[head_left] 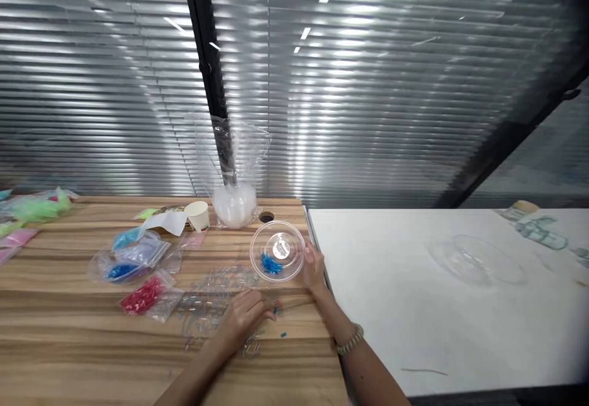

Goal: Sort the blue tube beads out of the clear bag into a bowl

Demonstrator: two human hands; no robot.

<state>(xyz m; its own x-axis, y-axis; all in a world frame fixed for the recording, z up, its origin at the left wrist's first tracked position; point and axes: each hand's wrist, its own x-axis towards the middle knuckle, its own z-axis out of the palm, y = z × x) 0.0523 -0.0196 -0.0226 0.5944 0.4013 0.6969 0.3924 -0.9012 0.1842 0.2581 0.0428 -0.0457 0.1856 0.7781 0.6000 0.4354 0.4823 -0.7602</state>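
My right hand (313, 266) grips the right rim of a round clear plastic bowl (297, 234), which is tilted towards me. A small pile of blue tube-shaped pieces (270, 264) lies inside it. Just below the bowl, my left hand (246, 315) rests low over the wooden table, fingers bent together. Beside its fingertips are a small blue piece (275, 310) and a red one (277, 302); whether the fingers pinch anything is too small to tell. Many clear tube-shaped pieces (209, 289) lie scattered around this hand. A lone blue piece (283, 335) sits nearer to me.
Left on the wooden table (69, 344) lie a bag of red pieces (145, 295), a clear dish (96, 267) with bags, and a paper cup (197, 216). Behind stands a bag of white material (234, 205). A white table (391, 308) adjoins, holding a clear lid-like item (488, 259).
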